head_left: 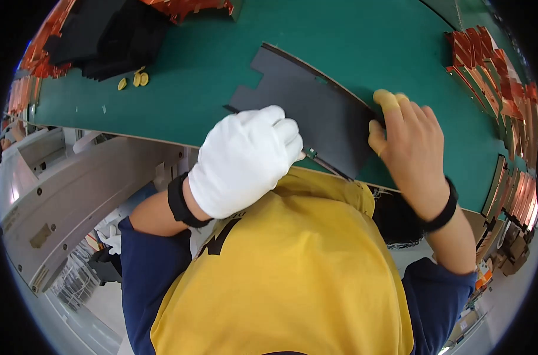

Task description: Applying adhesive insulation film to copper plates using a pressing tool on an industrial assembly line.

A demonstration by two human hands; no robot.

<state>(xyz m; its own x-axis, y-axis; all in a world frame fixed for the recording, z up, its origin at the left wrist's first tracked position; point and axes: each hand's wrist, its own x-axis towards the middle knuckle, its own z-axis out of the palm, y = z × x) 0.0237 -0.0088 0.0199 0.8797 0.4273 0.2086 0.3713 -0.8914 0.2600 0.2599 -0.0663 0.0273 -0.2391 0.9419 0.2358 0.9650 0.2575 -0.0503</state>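
A flat dark grey panel (316, 103) with a notched left end and narrow raised edges lies at a slant on the green tabletop. My left hand (251, 157), in a white glove, is closed at the panel's near edge; its fingertips are partly hidden. Bent around the panel's right end is my right hand (414, 133), bare except for yellow finger cots on the thumb and some fingers. The panel's dark edge shows between that thumb and forefinger. Both wrists carry black bands.
Several loose yellow finger cots (141, 78) lie at the left, beside a stack of black sheets (106, 41). Copper-orange metal parts (189, 6) sit at the far left, and more copper-orange parts (493, 77) line the right side. The green table (180, 112) ends close to my body.
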